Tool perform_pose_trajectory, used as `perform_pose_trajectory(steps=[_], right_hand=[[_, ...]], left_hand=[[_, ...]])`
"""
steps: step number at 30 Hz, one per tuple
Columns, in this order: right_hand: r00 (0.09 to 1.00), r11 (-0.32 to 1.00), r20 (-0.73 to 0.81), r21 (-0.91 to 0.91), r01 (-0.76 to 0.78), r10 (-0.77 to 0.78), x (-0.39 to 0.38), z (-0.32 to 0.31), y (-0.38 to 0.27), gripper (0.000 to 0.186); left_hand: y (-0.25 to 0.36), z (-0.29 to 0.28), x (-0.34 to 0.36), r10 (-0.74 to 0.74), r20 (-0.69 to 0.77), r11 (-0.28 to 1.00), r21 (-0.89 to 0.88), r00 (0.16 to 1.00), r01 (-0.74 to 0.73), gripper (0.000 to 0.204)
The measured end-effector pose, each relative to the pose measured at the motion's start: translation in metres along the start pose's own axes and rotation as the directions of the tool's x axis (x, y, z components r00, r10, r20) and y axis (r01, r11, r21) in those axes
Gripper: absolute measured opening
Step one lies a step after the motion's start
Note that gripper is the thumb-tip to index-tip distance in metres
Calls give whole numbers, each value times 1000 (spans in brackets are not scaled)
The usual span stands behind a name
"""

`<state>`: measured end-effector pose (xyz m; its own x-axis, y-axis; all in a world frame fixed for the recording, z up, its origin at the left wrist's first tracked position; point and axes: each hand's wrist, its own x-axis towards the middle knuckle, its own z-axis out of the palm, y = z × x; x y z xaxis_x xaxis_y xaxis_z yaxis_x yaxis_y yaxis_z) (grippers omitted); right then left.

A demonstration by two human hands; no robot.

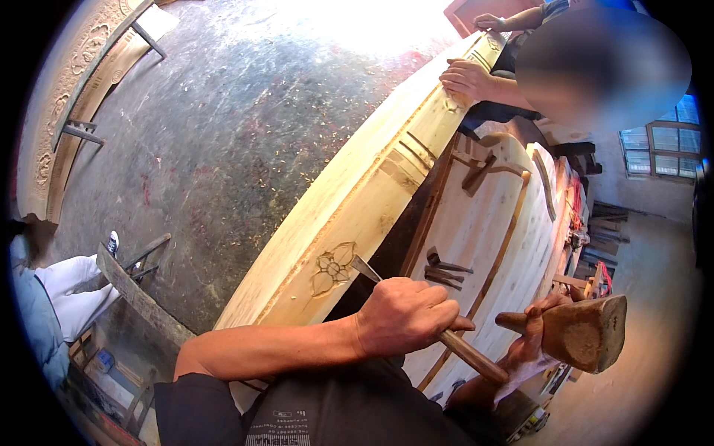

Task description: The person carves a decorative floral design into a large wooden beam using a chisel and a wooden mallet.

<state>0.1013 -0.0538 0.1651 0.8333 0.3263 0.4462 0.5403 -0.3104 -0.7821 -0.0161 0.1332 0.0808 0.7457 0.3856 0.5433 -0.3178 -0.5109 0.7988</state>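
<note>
My left hand point(407, 315) is closed round the wooden handle of a chisel point(471, 355). Its metal blade points up and left, the tip at the edge of a carved flower motif point(332, 269) on a long pale wooden beam point(375, 175). On the right, my right hand point(529, 334) grips a wooden mallet point(584, 333) by its short handle, the blocky head apart from the chisel. Several dark slots and a faint pattern mark the beam farther up.
A co-worker's hands point(468, 78) rest on the beam's far end. Several dark tools point(445, 269) lie on pale boards point(476, 238) to the right. Another person's white trousers point(74, 286) show at left, near a wooden bench point(141, 301). A carved panel point(74, 97) stands far left; shavings dot the floor point(216, 149).
</note>
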Motion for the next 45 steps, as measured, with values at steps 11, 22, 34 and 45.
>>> perform_pose_trajectory(steps=[11,22,34,45], right_hand=[[999,1000,37,-26,-9,10,2,5,0,76],[992,976,84,-189,108,-93,20,5,-13,73],[895,809,92,-395,435,-436,71,-25,-24,72],[973,971,59,102,214,-221,90,-48,-28,61]], left_hand=[[-6,5,1,-36,-50,998,40,998,38,43],[-7,0,15,-171,-104,985,-21,980,170,40],[-10,-10,25,-241,-218,970,-94,946,225,39],[-11,-17,24,-298,-228,951,-149,927,270,35]])
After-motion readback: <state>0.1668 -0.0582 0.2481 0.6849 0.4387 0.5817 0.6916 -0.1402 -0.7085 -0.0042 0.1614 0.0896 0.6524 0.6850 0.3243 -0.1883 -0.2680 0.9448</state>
